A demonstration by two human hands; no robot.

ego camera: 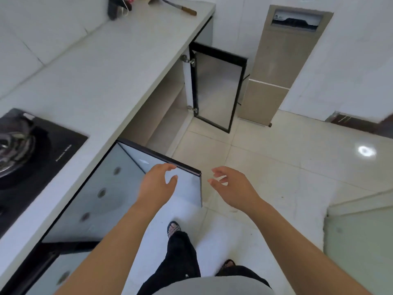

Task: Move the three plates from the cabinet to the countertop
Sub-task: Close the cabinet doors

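Observation:
Under the white countertop (102,67) the cabinet (163,116) stands with both glass doors swung out. The near door (127,188) points toward me and the far door (217,88) hangs open beyond it. No plates show in the part of the cabinet I can see; a pale shelf and floor are visible, the rest is hidden under the counter edge. My left hand (156,184) hovers over the near door's outer corner, fingers apart and holding nothing. My right hand (231,186) floats above the floor just right of that door, fingers spread, holding nothing.
A black gas hob (32,154) is set into the counter at the left. A knife with a wooden handle (180,8) and a dark object lie at the counter's far end. A tall beige panel (274,67) stands against the back wall. My feet stand on the tiled floor (287,158).

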